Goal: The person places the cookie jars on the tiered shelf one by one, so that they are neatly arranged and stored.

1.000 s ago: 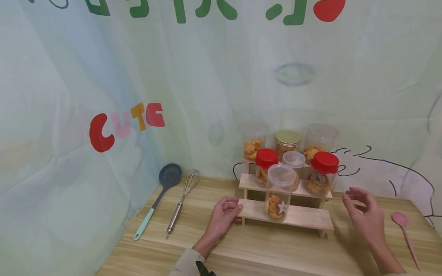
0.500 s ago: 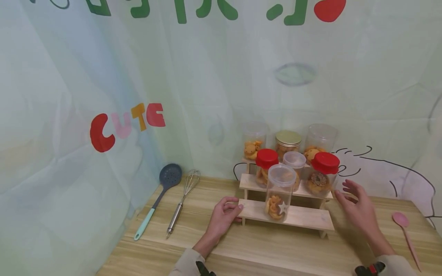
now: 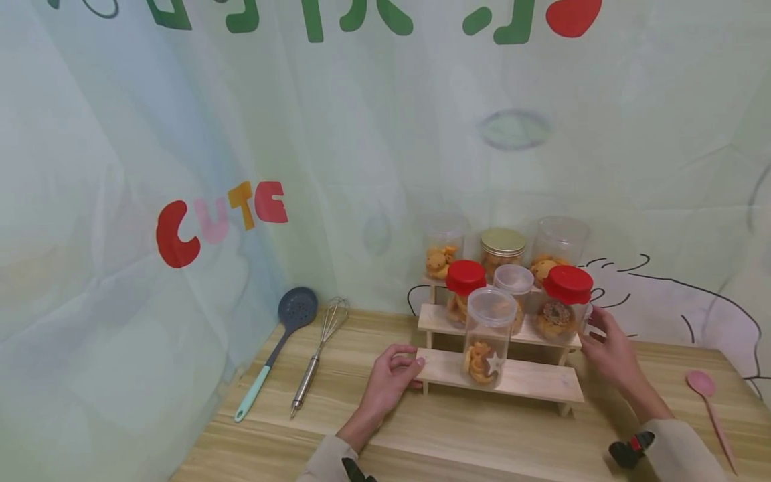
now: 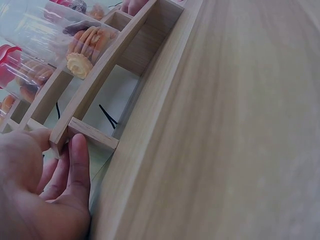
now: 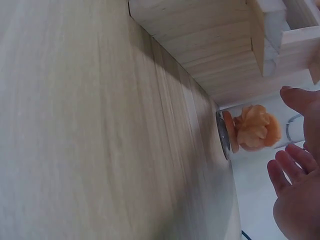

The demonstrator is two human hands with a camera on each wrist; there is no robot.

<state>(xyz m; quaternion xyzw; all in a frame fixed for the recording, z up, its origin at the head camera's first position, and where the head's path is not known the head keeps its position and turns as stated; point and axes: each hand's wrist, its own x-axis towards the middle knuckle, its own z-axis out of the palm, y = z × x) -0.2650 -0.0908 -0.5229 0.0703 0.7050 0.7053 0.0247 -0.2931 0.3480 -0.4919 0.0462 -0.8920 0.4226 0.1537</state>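
My left hand pinches the left end of the lowest step of a wooden stepped display shelf, its thumb above and fingers below the board. On that step stands a tall clear jar of cookies. My right hand is at the shelf's right side, fingertips right by the red-lidded jar with a doughnut-shaped biscuit on the middle step. In the right wrist view its thumb and fingers are spread apart. Another red-lidded jar and a small clear-lidded jar share the middle step.
Two clear jars and a gold-lidded jar fill the top step. A slotted ladle and a whisk lie on the table to the left, a pink spoon to the right. A printed curtain hangs behind and at left.
My right hand has moved left from beside the shelf to the red-lidded jar at the middle step's right end. The left hand has kept its grip on the lowest step.
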